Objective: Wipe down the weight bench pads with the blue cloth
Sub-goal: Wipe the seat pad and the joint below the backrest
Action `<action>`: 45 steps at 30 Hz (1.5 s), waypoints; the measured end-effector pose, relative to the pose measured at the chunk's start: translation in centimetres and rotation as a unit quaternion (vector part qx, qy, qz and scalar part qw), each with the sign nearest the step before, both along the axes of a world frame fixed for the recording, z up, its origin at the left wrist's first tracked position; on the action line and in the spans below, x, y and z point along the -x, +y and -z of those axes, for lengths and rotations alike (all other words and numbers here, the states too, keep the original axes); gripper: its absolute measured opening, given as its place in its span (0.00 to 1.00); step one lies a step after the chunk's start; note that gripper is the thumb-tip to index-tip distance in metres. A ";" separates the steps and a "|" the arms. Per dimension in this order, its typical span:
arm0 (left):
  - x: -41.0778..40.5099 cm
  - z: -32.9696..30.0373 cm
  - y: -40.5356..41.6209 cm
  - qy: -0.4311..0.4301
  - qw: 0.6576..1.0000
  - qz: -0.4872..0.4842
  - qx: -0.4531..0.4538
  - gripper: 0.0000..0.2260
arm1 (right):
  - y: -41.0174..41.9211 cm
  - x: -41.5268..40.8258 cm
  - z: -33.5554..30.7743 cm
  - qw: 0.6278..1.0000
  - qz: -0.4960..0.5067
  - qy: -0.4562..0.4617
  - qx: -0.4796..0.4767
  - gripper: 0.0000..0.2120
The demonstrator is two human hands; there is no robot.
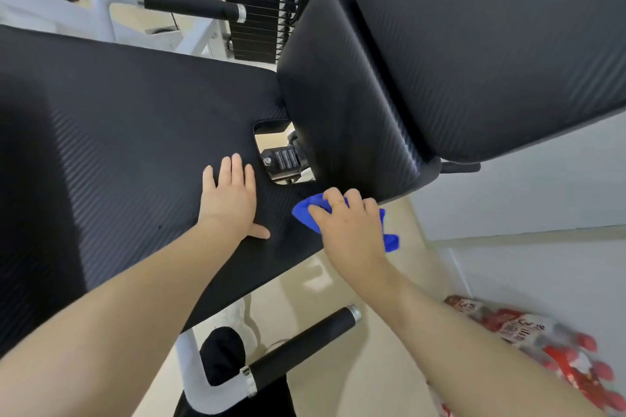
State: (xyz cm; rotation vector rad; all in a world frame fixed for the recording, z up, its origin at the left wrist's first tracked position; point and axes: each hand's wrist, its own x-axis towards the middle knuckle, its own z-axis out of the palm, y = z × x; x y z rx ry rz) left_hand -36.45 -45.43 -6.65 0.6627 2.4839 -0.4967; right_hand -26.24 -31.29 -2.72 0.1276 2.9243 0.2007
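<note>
A wide black ribbed seat pad [128, 132] fills the left and centre of the view. A black back pad [457, 54] rises at the upper right. My left hand [230, 196] lies flat on the seat pad with straight fingers, thumb spread out. My right hand [349, 220] grips a bunched blue cloth [306, 213] at the seat pad's right edge, just below the back pad's lower corner. Part of the cloth hangs off the pad past my wrist.
A cut-out in the seat shows a metal adjuster [284, 162]. Black-gripped handles stick out at the upper left [193, 5] and at the bottom [305, 338]. A black weight stack [261, 17] stands behind. A pack of red-capped bottles [542, 345] lies on the beige floor at the lower right.
</note>
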 end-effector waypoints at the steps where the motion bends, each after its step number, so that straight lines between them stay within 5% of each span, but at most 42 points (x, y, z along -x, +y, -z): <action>1: 0.2 0.0 -0.2 -0.001 1.000 0.002 -0.008 0.55 | -0.9 0.4 0.2 0.997 0.046 0.017 0.051 0.18; 4: 0.9 -0.1 -0.3 -0.001 0.999 0.024 -0.021 0.55 | -4.1 1.4 1.7 0.983 0.111 0.017 0.144 0.22; 9: 1.2 0.2 -0.6 0.015 0.998 0.054 -0.022 0.51 | -6.3 2.2 3.9 0.995 -0.089 -0.010 0.050 0.15; 16: 1.5 -0.2 -0.2 0.016 0.998 0.062 -0.002 0.58 | -2.7 3.3 5.3 0.986 0.001 -0.151 -0.069 0.15; 20: 2.0 -1.0 0.1 -0.017 0.997 0.069 0.022 0.56 | -4.5 5.3 4.5 0.987 0.095 -0.128 0.006 0.15; 28: 7.7 -3.1 0.3 -0.074 0.988 0.133 -0.022 0.29 | -3.4 7.1 3.0 0.979 0.084 -0.186 -0.004 0.14; 33: 13.9 -3.6 -1.7 0.007 0.996 0.090 -0.024 0.50 | -5.6 11.9 2.3 0.982 0.072 0.010 0.175 0.28; 36: 17.1 -2.8 -3.0 0.014 0.999 0.024 0.035 0.61 | -7.3 15.9 2.8 0.968 0.023 0.039 0.246 0.25; 39: 18.7 -1.5 -3.2 0.000 0.998 0.021 0.060 0.62 | -8.3 18.7 3.6 0.977 -0.028 0.047 0.205 0.16; 45: 19.6 -1.2 -2.6 -0.009 0.997 0.034 0.071 0.70 | -6.0 23.0 5.7 0.994 -0.019 0.073 0.077 0.17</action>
